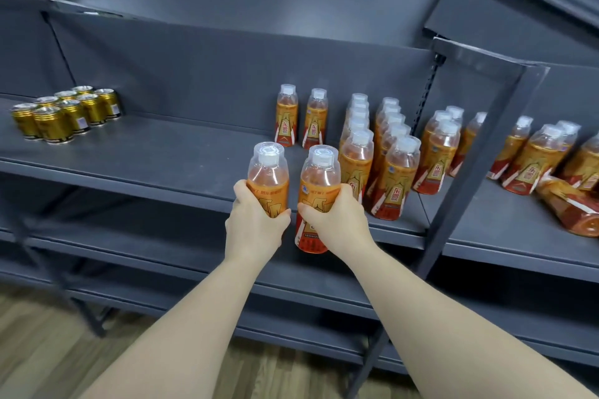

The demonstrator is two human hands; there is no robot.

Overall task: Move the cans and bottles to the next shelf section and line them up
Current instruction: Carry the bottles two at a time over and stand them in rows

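— Up front, just before the edge of the dark grey metal shelf [162, 152]: what, and held how?
— Two clear plastic bottles of orange drink with white caps, upright, side by side, close together. Wrapped round the label of the left bottle [268, 172]: the left hand [256, 223], fingers curled tight. Clasped the same way by the right hand [337, 220]: the right bottle [319, 178], base showing below the shelf's front lip.
— And behind them, on the board itself?
— Two single bottles [287, 116] of the same kind, standing near the back panel, slightly apart. Just to their right, two tight rows of bottles [356, 159], running back to front, close beside the grey upright post [479, 172].
— Past that post, in the section to the right?
— A loose cluster of bottles [531, 155], mostly upright; at the front right, a toppled bottle [570, 207] lying on its side.
— Far left?
— Packed in two short rows, gold metal cans [64, 113], well apart from every bottle.
— Lower down?
— Further grey shelves, then a strip of wood-grain floor [48, 350].
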